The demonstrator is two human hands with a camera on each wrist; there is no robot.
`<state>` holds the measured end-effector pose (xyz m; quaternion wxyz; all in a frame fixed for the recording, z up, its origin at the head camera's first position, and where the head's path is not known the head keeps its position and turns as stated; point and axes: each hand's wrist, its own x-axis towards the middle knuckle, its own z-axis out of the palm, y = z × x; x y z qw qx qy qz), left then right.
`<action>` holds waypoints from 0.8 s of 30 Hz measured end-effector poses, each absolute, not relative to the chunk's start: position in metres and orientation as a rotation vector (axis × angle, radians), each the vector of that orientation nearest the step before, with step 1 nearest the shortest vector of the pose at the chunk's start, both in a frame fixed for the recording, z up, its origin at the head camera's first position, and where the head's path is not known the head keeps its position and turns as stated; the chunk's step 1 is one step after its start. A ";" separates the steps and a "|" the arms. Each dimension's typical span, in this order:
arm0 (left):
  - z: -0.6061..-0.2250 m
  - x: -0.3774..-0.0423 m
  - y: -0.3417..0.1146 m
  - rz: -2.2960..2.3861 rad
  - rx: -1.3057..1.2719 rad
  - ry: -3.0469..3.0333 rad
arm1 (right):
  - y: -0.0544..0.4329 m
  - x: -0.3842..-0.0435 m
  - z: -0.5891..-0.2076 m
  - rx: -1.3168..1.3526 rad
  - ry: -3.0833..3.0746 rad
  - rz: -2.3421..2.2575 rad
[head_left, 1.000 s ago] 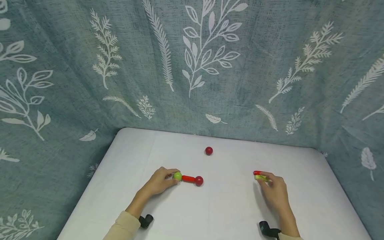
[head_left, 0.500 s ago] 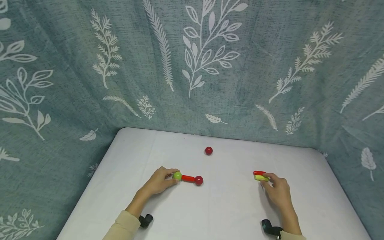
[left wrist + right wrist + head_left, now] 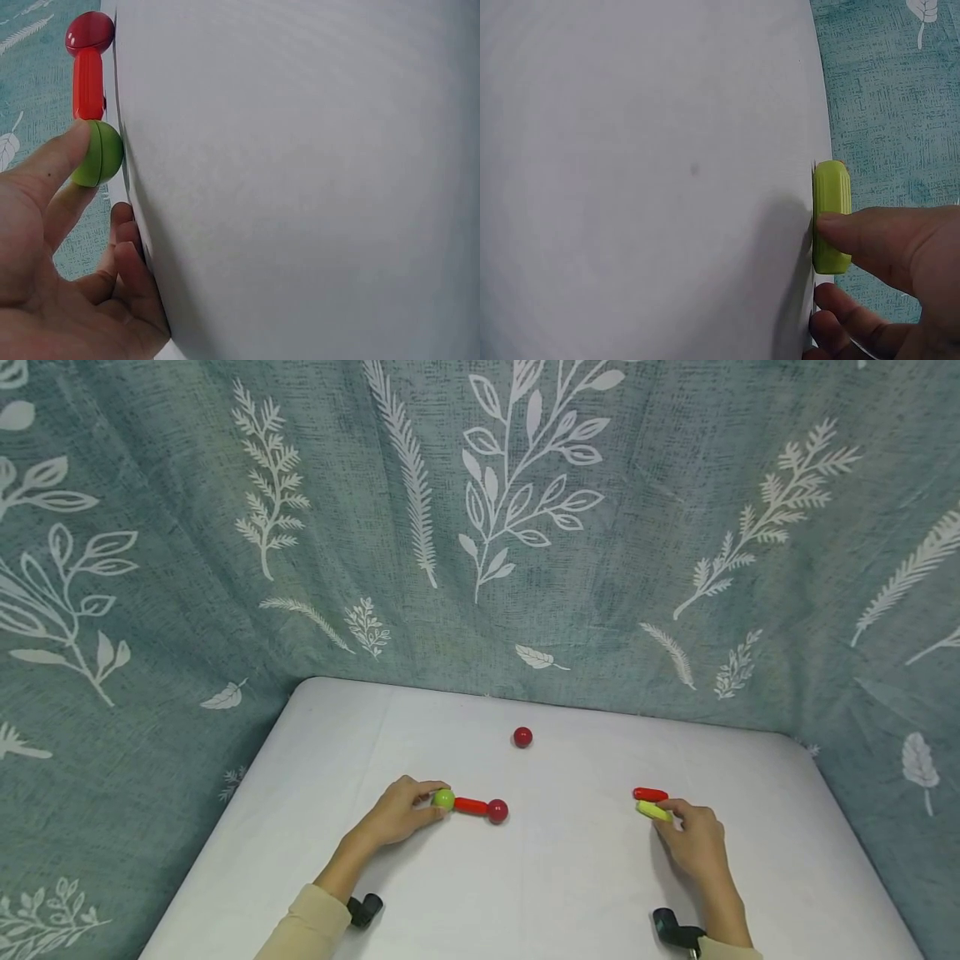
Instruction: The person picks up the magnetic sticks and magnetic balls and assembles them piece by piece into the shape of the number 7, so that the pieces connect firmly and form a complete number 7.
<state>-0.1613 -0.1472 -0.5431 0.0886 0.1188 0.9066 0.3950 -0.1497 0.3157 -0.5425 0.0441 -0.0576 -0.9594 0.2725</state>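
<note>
My left hand [image 3: 397,814] pinches a green ball [image 3: 105,154] between thumb and fingers. That ball is in line with a red rod [image 3: 471,807], which has a dark red ball [image 3: 497,812] at its other end. On the right, my right hand [image 3: 693,839] holds a yellow-green rod [image 3: 831,225] by its near end, the thumb lying across its side in the right wrist view. Just behind it lies a second red rod [image 3: 649,794], close beside the yellow-green one and not gripped.
A loose dark red ball [image 3: 522,737] lies toward the back of the white table [image 3: 570,885]. Behind the table hangs a blue-green curtain [image 3: 600,568] with a white leaf print. A black wrist device [image 3: 366,910] shows under the left forearm.
My right hand has drawn back slightly to the right. The yellow-green rod has turned a little and come away from the red rod beside it. My left hand stays put.
</note>
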 end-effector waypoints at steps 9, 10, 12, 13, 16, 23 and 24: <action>-0.543 -0.162 -0.147 1.170 0.356 2.703 | 0.313 -0.148 -0.541 -0.164 -2.925 0.852; -0.543 -0.162 -0.148 1.171 0.361 2.703 | 0.312 -0.147 -0.540 -0.156 -2.919 0.864; -0.543 -0.161 -0.147 1.173 0.363 2.702 | 0.307 -0.145 -0.537 -0.150 -2.915 0.899; -0.543 -0.161 -0.147 1.174 0.362 2.702 | 0.305 -0.144 -0.535 -0.143 -2.911 0.927; -0.542 -0.161 -0.147 1.177 0.358 2.700 | 0.296 -0.142 -0.529 -0.088 -2.882 0.996; -0.541 -0.161 -0.146 1.178 0.337 2.700 | 0.269 -0.135 -0.522 0.106 -2.819 1.059; -0.541 -0.161 -0.146 1.178 0.335 2.701 | 0.264 -0.133 -0.521 0.126 -2.819 1.066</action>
